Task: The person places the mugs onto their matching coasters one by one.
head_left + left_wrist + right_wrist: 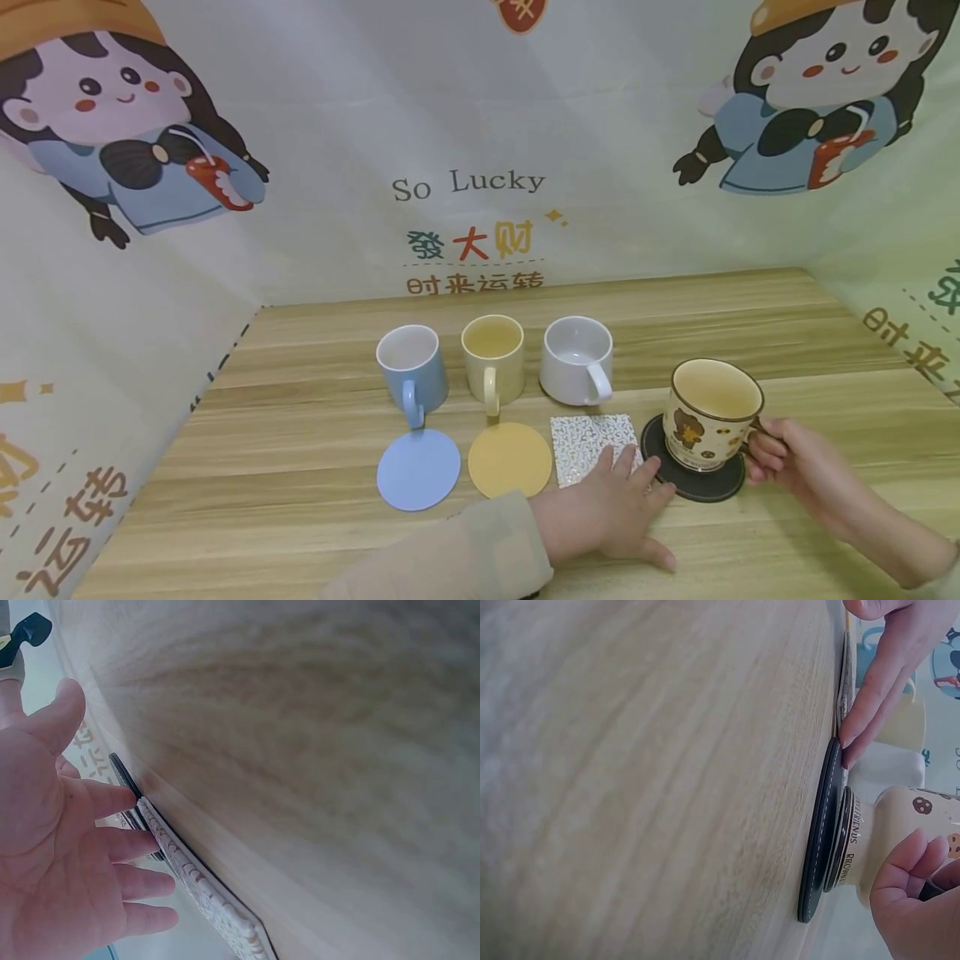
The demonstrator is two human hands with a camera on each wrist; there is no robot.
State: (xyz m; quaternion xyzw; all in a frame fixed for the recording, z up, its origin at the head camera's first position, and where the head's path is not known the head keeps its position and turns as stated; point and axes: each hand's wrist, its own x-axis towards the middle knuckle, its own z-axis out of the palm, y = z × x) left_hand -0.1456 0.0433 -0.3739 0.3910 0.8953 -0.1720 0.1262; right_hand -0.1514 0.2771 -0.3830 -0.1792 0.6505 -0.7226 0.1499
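My right hand [798, 467] grips the handle of a cream mug [701, 433] with a brown rim and a bear print. Below the mug lies a round black coaster [705, 492] with stitching along its edge. In the right wrist view the mug's base [840, 840] is at the coaster's top; whether it rests fully flat there I cannot tell. My left hand [618, 508] is spread low over the table, its fingertips at the black coaster's left edge and over part of a square white patterned coaster [588, 437]. The left palm faces the camera in the left wrist view.
A blue mug [420, 375], a yellow mug [506, 375] and a white mug [566, 375] stand in a row behind the coasters. A round blue coaster [418, 471] and a round yellow coaster [510, 458] lie in front. Printed cloth [330, 167] surrounds the wooden table [262, 450].
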